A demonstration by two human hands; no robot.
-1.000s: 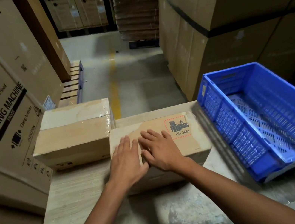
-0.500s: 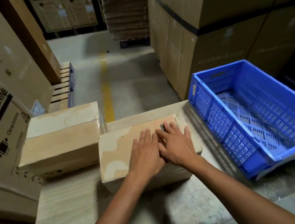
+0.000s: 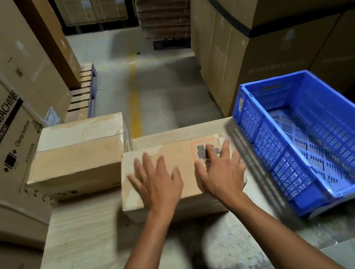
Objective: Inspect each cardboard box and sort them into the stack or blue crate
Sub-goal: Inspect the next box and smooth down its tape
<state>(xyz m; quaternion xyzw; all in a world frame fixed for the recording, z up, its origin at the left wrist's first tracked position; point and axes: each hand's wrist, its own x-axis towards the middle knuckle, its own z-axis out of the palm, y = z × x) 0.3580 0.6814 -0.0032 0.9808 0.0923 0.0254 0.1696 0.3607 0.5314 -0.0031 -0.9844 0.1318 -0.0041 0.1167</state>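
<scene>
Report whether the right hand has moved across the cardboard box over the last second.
Yes. The right hand has slid rightward over the flat brown cardboard box, toward the blue plastic crate, and now partly covers the red-bordered label it lay beside before.

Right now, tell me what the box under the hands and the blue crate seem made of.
Box: brown cardboard, matte, its top layer torn pale near the left edge. Blue crate: apparently moulded plastic, slightly glossy, with slotted walls and floor.
</scene>
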